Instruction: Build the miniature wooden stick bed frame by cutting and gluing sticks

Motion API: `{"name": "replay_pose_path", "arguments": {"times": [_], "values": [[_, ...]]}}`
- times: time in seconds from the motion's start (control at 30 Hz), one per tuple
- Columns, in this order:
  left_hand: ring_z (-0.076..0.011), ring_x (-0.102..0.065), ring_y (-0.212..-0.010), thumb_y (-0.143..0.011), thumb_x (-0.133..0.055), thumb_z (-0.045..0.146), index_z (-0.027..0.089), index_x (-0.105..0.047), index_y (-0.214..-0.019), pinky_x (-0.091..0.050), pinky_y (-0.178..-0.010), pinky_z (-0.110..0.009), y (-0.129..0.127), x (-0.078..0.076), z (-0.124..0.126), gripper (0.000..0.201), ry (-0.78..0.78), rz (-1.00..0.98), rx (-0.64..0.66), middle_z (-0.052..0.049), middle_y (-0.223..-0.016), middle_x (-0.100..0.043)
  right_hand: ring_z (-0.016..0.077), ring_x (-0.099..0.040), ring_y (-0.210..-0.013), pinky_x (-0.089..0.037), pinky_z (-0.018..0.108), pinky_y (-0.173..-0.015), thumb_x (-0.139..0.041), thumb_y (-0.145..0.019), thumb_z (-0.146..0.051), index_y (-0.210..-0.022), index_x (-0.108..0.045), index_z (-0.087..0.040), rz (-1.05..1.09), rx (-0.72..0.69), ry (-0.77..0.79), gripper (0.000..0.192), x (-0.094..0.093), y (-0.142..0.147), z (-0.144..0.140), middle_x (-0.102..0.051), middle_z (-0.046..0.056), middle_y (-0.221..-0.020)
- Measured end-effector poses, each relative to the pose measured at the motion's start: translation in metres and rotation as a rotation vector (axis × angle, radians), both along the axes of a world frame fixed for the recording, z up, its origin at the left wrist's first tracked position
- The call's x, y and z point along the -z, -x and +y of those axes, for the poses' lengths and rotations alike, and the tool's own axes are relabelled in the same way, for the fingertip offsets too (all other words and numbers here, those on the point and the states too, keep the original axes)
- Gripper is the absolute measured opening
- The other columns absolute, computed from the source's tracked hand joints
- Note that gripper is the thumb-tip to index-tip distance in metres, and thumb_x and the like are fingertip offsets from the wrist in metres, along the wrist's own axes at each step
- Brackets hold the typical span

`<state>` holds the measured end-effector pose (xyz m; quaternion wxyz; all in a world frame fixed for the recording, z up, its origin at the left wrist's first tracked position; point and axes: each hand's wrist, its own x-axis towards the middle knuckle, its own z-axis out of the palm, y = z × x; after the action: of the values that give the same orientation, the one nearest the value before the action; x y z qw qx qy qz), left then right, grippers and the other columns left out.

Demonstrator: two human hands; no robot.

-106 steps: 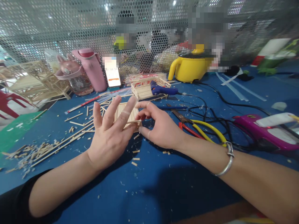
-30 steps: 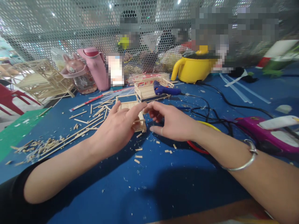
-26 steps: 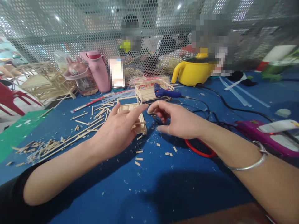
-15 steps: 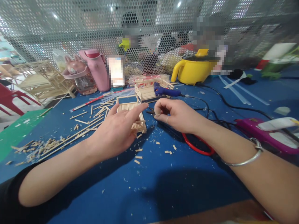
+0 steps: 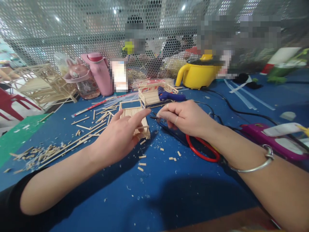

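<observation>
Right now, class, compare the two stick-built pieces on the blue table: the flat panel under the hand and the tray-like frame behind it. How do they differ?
The flat panel lies low, its sticks side by side; the tray-like frame has raised sides. The left hand rests on the panel; no hand touches the frame. A blue glue gun lies on the frame, nothing on the panel. Both are pale wooden sticks.

Red-handled cutters (image 5: 202,154) partly under right hand (image 5: 185,117)
</observation>
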<state>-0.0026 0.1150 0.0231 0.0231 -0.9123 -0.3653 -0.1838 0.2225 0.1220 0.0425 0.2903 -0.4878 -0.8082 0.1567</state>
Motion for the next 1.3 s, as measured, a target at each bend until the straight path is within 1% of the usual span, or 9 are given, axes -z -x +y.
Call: {"name": "replay_pose_path", "arguments": {"times": [0.1,0.13,0.2,0.27,0.33,0.5,0.7,0.9,1.3], "values": [[-0.0199,-0.062,-0.097,-0.079,-0.051,0.01,0.022,-0.028,-0.138,-0.03,-0.108,-0.053,0.0,-0.001,0.0,0.064,-0.004,0.006,0.004,-0.002,-0.098,-0.068,0.0107,-0.053,-0.049,-0.037,0.027,-0.054,-0.047,-0.09,-0.038,-0.058,-0.063,-0.017,-0.117,0.038,0.011,0.042,0.001,-0.001,0.001,-0.058,0.0,-0.05],[-0.0203,-0.062,-0.098,-0.079,-0.051,0.01,0.022,-0.029,-0.138,-0.029,-0.108,-0.054,0.0,-0.001,-0.001,0.064,-0.004,0.011,0.003,-0.002,-0.098,-0.069,0.0117,-0.054,-0.052,-0.038,0.027,-0.056,-0.048,-0.089,-0.035,-0.064,-0.066,-0.017,-0.15,0.026,0.008,0.036,0.003,-0.002,0.002,-0.06,0.0,-0.054],[-0.0206,-0.062,-0.098,-0.079,-0.051,0.01,0.022,-0.029,-0.137,-0.029,-0.108,-0.054,0.0,-0.002,-0.002,0.064,-0.004,0.017,0.002,-0.002,-0.098,-0.069,0.0144,-0.059,-0.066,-0.042,0.028,-0.062,-0.056,-0.082,-0.022,-0.096,-0.067,-0.019,-0.183,-0.029,-0.021,0.019,0.006,-0.003,0.004,-0.067,0.002,-0.076],[-0.0204,-0.062,-0.099,-0.079,-0.052,0.01,0.023,-0.028,-0.138,-0.029,-0.108,-0.053,0.0,-0.003,-0.003,0.065,-0.003,0.017,0.004,-0.002,-0.099,-0.069,0.0174,-0.061,-0.085,-0.045,0.03,-0.074,-0.059,-0.071,-0.007,-0.124,-0.054,-0.024,-0.174,-0.09,-0.046,0.055,0.011,-0.004,0.004,-0.065,0.004,-0.105],[-0.0202,-0.062,-0.099,-0.08,-0.053,0.011,0.024,-0.025,-0.139,-0.029,-0.108,-0.054,-0.001,-0.004,-0.004,0.067,-0.007,0.009,0.012,-0.001,-0.098,-0.069,0.0199,-0.059,-0.099,-0.045,0.033,-0.085,-0.059,-0.065,-0.002,-0.13,-0.047,-0.028,-0.145,-0.134,-0.025,0.07,0.014,-0.002,0.004,-0.06,0.005,-0.119],[-0.0198,-0.063,-0.098,-0.079,-0.052,0.01,0.025,-0.024,-0.14,-0.029,-0.107,-0.055,-0.001,-0.004,-0.003,0.069,0.01,0.017,0.008,-0.001,-0.098,-0.07,0.0182,-0.06,-0.094,-0.048,0.035,-0.087,-0.065,-0.069,-0.013,-0.132,-0.04,-0.025,0.13,-0.158,0.073,0.069,0.023,0.015,-0.005,-0.065,0.003,-0.102],[-0.0181,-0.064,-0.099,-0.078,-0.049,0.008,0.025,-0.025,-0.138,-0.027,-0.108,-0.054,-0.001,-0.004,-0.002,0.067,0.039,0.0,0.033,-0.001,-0.101,-0.07,0.0156,-0.061,-0.096,-0.052,0.033,-0.087,-0.061,-0.071,-0.008,-0.142,-0.021,-0.031,0.392,-0.212,0.101,0.085,0.035,0.036,-0.015,-0.051,0.006,-0.128],[-0.0177,-0.064,-0.101,-0.078,-0.047,0.008,0.024,-0.026,-0.137,-0.029,-0.108,-0.054,-0.001,-0.002,-0.001,0.065,0.009,-0.018,0.029,-0.003,-0.11,-0.068,0.0134,-0.061,-0.084,-0.054,0.033,-0.082,-0.06,-0.072,-0.007,-0.144,-0.015,-0.036,0.451,-0.167,0.089,0.089,0.04,0.046,-0.017,-0.048,0.005,-0.132],[-0.0199,-0.067,-0.093,-0.08,-0.046,0.009,0.018,-0.03,-0.137,-0.032,-0.107,-0.053,-0.005,-0.004,-0.01,0.06,-0.09,0.001,-0.043,-0.004,-0.096,-0.071,0.0131,-0.06,-0.082,-0.053,0.033,-0.083,-0.059,-0.076,-0.01,-0.144,-0.015,-0.036,0.456,-0.192,0.083,0.086,0.044,0.045,-0.013,-0.052,0.005,-0.123]]}}
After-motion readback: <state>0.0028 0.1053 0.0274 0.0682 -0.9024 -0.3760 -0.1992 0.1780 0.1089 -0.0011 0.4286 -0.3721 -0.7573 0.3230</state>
